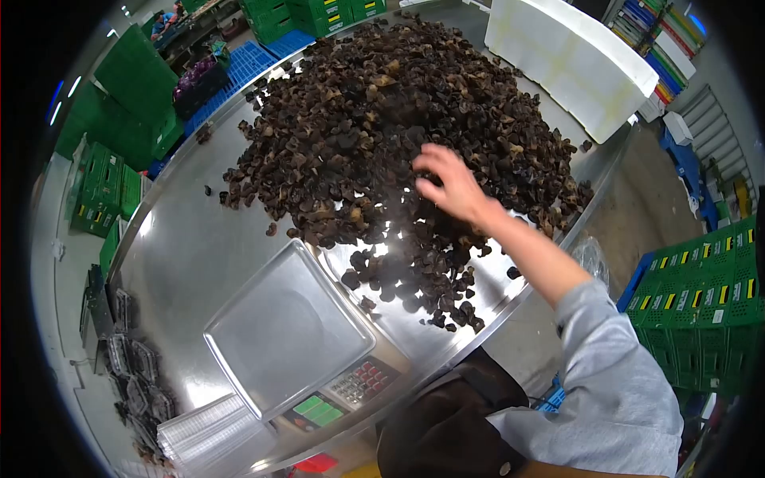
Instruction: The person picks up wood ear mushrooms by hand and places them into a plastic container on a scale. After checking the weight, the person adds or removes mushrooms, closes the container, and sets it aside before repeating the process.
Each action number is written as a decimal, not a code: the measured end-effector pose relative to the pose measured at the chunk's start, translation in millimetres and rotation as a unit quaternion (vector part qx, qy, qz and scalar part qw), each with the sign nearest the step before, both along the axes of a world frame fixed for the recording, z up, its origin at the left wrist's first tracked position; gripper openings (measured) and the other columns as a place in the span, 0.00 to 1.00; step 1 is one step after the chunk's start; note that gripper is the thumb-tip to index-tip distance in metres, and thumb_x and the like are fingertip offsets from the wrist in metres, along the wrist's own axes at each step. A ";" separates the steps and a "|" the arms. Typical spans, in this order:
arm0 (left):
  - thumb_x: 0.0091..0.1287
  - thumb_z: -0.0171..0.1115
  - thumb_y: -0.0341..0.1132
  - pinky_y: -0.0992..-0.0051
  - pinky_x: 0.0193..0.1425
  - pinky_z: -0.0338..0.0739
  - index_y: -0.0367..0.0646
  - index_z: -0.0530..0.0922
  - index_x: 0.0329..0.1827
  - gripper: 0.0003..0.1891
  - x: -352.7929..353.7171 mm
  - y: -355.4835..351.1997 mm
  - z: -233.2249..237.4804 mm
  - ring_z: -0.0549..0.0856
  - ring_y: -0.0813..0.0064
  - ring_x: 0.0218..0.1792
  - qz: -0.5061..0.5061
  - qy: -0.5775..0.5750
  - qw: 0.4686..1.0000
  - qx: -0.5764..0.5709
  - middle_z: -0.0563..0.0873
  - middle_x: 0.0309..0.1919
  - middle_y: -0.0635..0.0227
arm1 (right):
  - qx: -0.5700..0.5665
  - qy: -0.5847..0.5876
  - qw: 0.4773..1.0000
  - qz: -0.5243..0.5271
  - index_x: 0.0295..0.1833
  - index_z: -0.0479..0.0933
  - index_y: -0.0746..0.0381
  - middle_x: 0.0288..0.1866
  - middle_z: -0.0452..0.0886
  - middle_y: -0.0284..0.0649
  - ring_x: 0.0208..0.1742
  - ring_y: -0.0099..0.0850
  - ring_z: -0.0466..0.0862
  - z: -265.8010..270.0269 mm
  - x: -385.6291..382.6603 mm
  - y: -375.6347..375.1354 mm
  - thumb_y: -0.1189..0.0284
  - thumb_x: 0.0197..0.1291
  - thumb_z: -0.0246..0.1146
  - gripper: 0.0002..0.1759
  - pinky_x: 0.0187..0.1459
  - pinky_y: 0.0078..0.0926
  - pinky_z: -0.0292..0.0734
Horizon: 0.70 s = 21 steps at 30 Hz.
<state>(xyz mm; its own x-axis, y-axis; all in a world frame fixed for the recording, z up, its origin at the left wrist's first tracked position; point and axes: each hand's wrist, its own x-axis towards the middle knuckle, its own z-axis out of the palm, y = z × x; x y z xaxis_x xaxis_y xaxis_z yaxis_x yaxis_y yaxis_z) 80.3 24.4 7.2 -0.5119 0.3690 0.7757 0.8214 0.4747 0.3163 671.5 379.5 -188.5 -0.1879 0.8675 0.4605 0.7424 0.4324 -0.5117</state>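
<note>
A large heap of dark brown wood ear mushrooms [358, 119] is spread over the steel table [179, 239]. My right hand [454, 183] is over the near side of this heap, palm down. Its fingers are slightly curled and blurred, with the thumb apart from them, and nothing shows between them. Looser mushrooms trail from below the hand towards the table's near edge. My left hand is out of view. Nearer to me stands a weighing scale [291, 327] with a bare metal pan and a keypad.
A white foam box [570, 64] stands at the table's far right. Clear plastic containers [211, 430] are stacked at the near left, beside the scale. Green crates [701, 295] are piled on the right, with more green crates [100, 191] on the left.
</note>
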 end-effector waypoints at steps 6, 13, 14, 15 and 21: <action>0.69 0.59 0.26 0.68 0.41 0.77 0.38 0.81 0.45 0.05 100.6 66.5 -71.8 0.83 0.62 0.36 -0.267 -0.128 0.926 -0.234 0.85 0.39 0.59 | -0.087 -0.163 0.974 -0.131 0.58 0.76 0.49 0.65 0.67 0.48 0.67 0.51 0.67 -50.0 -15.0 51.9 0.69 0.50 0.69 0.26 0.58 0.57 0.73; 0.58 0.64 0.22 0.61 0.48 0.77 0.36 0.79 0.48 0.14 170.2 101.8 -122.6 0.81 0.54 0.43 -0.365 -0.075 0.845 -0.383 0.82 0.41 0.57 | -0.133 -0.078 0.985 0.074 0.49 0.75 0.55 0.55 0.71 0.53 0.58 0.52 0.72 -36.4 -2.4 -71.6 0.79 0.49 0.63 0.18 0.57 0.48 0.73; 0.56 0.65 0.22 0.61 0.50 0.76 0.35 0.78 0.50 0.17 189.1 105.7 -113.7 0.81 0.53 0.47 -0.393 -0.078 0.854 -0.333 0.82 0.44 0.56 | -0.195 -0.083 0.971 0.108 0.49 0.76 0.55 0.61 0.71 0.53 0.61 0.52 0.71 -31.8 -3.1 -93.8 0.79 0.48 0.63 0.19 0.60 0.47 0.73; 0.55 0.67 0.22 0.60 0.53 0.76 0.34 0.77 0.53 0.20 208.1 109.7 -108.0 0.80 0.51 0.50 -0.420 -0.081 0.859 -0.280 0.82 0.46 0.54 | -0.202 -0.081 0.967 0.133 0.52 0.76 0.56 0.67 0.68 0.53 0.67 0.52 0.68 -34.2 -5.4 -114.8 0.78 0.47 0.64 0.22 0.66 0.46 0.70; 0.53 0.68 0.23 0.57 0.60 0.74 0.33 0.75 0.56 0.25 304.1 132.5 -125.1 0.80 0.47 0.53 -0.621 -0.154 0.721 -0.266 0.82 0.50 0.50 | -0.187 -0.061 0.972 0.131 0.57 0.79 0.55 0.72 0.65 0.51 0.75 0.52 0.61 -11.1 -0.1 -167.3 0.77 0.47 0.62 0.26 0.74 0.48 0.60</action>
